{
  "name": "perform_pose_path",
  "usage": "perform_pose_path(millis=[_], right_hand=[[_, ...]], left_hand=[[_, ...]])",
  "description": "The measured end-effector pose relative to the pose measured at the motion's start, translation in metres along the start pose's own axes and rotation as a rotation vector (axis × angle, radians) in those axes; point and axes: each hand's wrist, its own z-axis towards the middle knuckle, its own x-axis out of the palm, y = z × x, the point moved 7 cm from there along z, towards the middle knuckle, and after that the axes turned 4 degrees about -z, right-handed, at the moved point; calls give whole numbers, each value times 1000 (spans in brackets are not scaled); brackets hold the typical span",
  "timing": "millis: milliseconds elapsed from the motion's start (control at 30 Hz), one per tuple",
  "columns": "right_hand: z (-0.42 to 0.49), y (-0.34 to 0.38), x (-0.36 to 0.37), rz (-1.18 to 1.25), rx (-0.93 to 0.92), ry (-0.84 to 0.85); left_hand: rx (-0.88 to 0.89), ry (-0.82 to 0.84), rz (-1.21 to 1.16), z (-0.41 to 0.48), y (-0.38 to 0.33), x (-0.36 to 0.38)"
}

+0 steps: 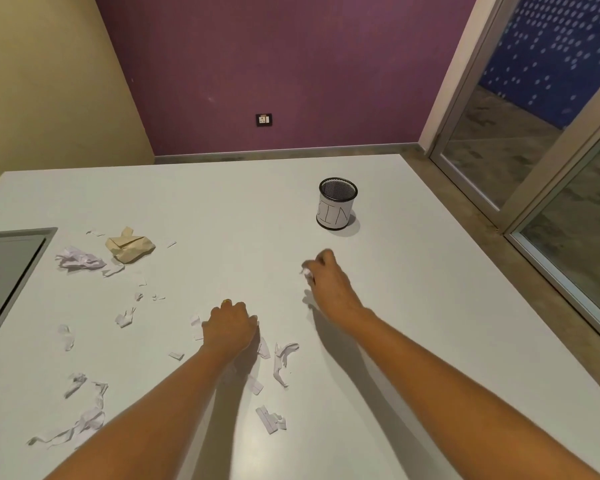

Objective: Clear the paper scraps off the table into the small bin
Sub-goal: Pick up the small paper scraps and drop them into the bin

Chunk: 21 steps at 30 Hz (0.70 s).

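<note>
Several white paper scraps (280, 362) lie scattered over the left and middle of the white table (222, 202). A crumpled white ball (78, 259) and a crumpled tan paper (130, 247) sit at the left. The small black mesh bin (336, 204), wrapped in paper marked "BIN", stands upright at the far right. My right hand (326, 282) is raised between the scraps and the bin, its curled fingers holding a white scrap (307, 273). My left hand (231, 327) rests on the table with curled fingers over scraps; what it holds is hidden.
A grey recessed panel (7, 275) is set into the table at the left edge. The table's right edge runs beside a glass door (534, 150). A purple wall with a socket (264, 119) lies beyond the far edge.
</note>
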Motion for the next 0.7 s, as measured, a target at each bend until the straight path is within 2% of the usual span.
perform_pose_path(millis=[167, 267, 333, 500, 700], right_hand=[[51, 2, -53, 27, -61, -144], [79, -1, -75, 146, -48, -199], [98, -7, -84, 212, 1, -228], [131, -33, -103, 314, 198, -530], [161, -63, -91, 381, 342, -586]], left_hand=[[45, -33, 35, 9, 0, 3], [65, 10, 60, 17, 5, 10], [80, 37, 101, 23, 5, 10], [104, 52, 58, 26, 6, 7], [114, 39, 80, 29, 7, 4]])
